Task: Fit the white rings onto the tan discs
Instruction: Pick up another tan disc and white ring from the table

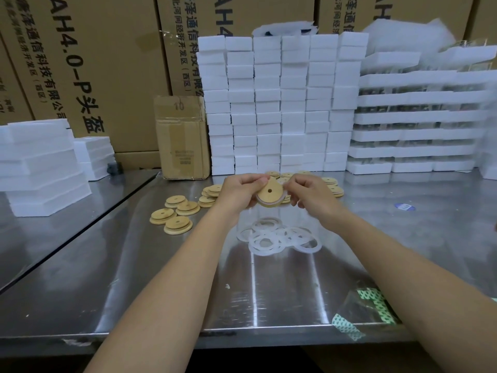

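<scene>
I hold one tan disc point(269, 193) with a centre hole up above the steel table point(161, 278), tilted toward me. My left hand point(239, 191) grips its left edge. My right hand point(309, 193) pinches its right edge, where a white ring point(281, 201) wraps the disc's lower rim. Below my hands lies a loose heap of white rings point(279, 236). More tan discs point(174, 215) sit to the left in small stacks, and another group of tan discs point(332, 185) lies behind my hands.
White foam blocks point(282, 103) are stacked in a wall at the back, with more foam blocks point(40, 168) at the left. A small cardboard box point(181, 138) stands by them. A clear bag with green print point(368, 310) lies at the near right edge.
</scene>
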Demonstrator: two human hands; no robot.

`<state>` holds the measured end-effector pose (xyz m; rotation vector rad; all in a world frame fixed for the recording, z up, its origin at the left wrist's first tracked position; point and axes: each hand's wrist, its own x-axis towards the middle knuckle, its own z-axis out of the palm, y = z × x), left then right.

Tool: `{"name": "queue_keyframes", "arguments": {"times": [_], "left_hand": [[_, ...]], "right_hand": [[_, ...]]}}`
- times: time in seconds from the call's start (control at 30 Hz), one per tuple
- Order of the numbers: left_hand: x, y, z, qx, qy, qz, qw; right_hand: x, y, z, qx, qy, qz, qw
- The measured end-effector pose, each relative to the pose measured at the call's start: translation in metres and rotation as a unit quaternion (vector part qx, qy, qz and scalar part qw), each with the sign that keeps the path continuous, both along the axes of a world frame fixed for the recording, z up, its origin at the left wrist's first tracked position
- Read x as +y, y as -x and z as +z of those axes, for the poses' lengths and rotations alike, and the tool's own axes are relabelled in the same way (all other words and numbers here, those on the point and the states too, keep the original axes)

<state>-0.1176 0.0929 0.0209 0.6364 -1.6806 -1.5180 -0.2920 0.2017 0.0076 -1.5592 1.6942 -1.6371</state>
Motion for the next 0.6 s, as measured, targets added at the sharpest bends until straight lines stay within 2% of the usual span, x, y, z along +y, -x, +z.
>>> {"name": "queue_keyframes", "arguments": {"times": [0.23, 0.4, 0.6], "left_hand": [[0.003, 0.004, -0.007, -0.025, 0.018, 0.013, 0.999], [0.002, 0.009, -0.011, 0.032, 0.005, 0.047, 0.998], [0.003, 0.007, -0.009, 0.014, 0.011, 0.031, 0.999]], "right_hand": [[0.001, 0.000, -0.013, 0.026, -0.076, 0.019, 0.997], [0.004, -0.010, -0.011, 0.056, -0.108, 0.031, 0.992], [0.004, -0.011, -0.011, 0.051, -0.098, 0.036, 0.993]]}}
